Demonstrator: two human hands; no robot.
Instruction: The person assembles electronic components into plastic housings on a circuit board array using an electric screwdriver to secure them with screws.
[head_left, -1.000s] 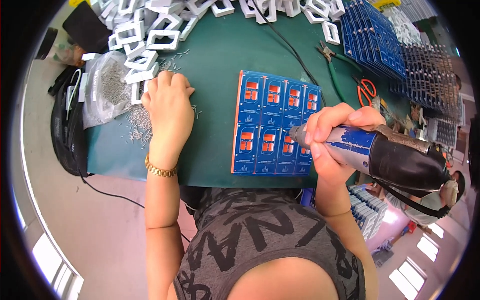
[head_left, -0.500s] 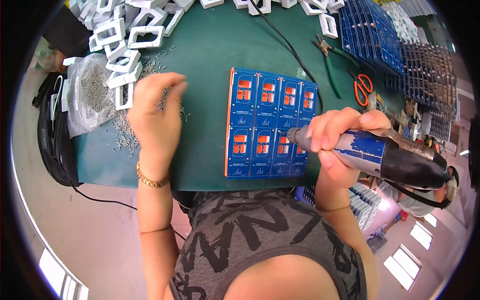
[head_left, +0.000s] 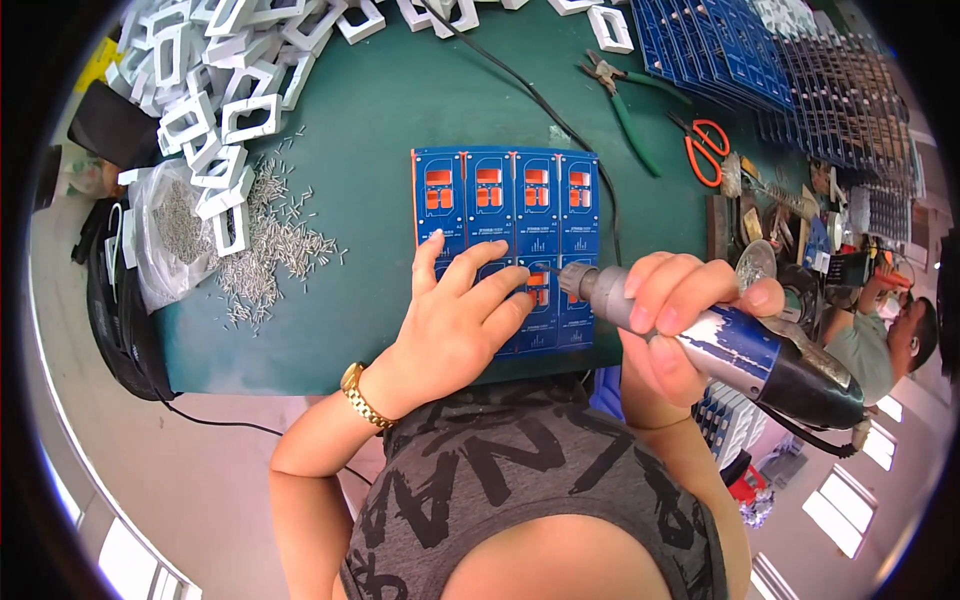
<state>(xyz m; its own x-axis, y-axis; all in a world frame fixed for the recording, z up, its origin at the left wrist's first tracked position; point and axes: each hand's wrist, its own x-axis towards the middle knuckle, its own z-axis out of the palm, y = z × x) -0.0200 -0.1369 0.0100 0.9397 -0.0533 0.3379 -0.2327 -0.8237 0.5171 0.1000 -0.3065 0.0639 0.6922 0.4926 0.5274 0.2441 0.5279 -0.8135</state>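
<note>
A blue circuit-board panel (head_left: 490,215) with rows of cut-outs showing orange and white lies on the green bench in front of me. My left hand (head_left: 450,325) rests over its lower left part, fingers spread, the fingertips touching the board. My right hand (head_left: 675,315) is wrapped around a blue, silver and black electric screwdriver (head_left: 735,350). The driver lies nearly level, its nose pointing left over the panel's right half. Its bit ends close to my left index fingertip; whether a screw sits under it is too small to tell.
Loose screws (head_left: 285,220) lie heaped on the left beside a plastic bag of screws (head_left: 185,225). White frames (head_left: 250,118) pile up behind. Green-handled pliers (head_left: 630,120), orange-handled scissors (head_left: 708,150) and stacked blue boards (head_left: 715,50) stand farther right. A black cable (head_left: 530,85) crosses the bench. Another person (head_left: 880,340) sits at the right.
My left hand has moved right, from beside the screws onto the panel, and its fingers have spread. The driver stays in my right hand with its nose over the panel. The view has shifted.
</note>
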